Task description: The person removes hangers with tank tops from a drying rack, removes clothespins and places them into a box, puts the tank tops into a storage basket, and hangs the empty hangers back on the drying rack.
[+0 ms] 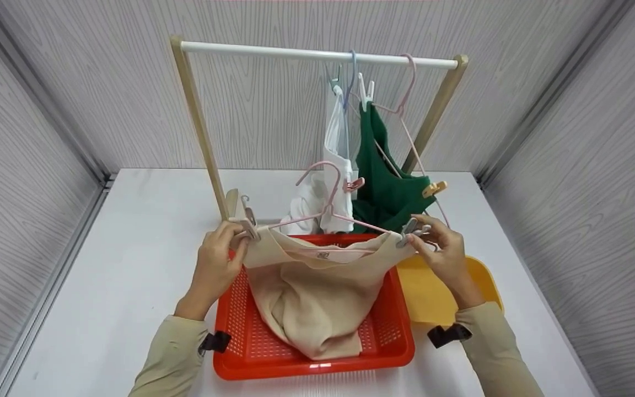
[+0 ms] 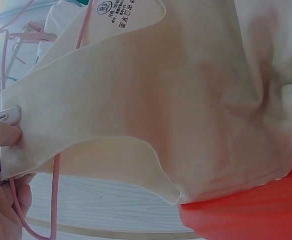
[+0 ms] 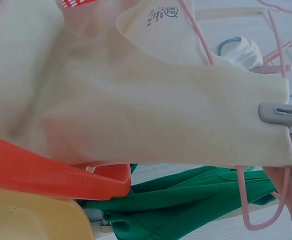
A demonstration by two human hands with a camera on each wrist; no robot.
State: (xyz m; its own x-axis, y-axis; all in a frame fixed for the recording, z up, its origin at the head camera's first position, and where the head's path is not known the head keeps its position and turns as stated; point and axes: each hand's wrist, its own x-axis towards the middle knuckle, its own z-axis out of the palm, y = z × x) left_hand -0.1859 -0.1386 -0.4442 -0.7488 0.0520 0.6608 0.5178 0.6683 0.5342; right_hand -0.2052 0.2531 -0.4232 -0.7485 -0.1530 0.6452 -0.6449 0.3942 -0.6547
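A beige sleeveless top (image 1: 323, 298) hangs on a pink hanger (image 1: 329, 205), its lower part bunched in the red basket (image 1: 317, 366). On its left shoulder strap sits a pale clothespin (image 1: 252, 229), which my left hand (image 1: 215, 264) pinches together with the fabric edge. My right hand (image 1: 447, 259) grips a grey clothespin (image 1: 404, 238) that is clipped over the strap on the right. The right wrist view shows this grey clothespin (image 3: 280, 114) biting the strap's end, with the hanger's pink loop (image 3: 245, 210) below it. A printed label (image 2: 117, 10) shows inside the neckline.
Behind the basket stands a rack with a white bar (image 1: 273, 51) and wooden posts. From it hang a white garment (image 1: 337, 143) and a green garment (image 1: 378, 165), both with clothespins. A yellow bin (image 1: 425, 292) sits right of the basket.
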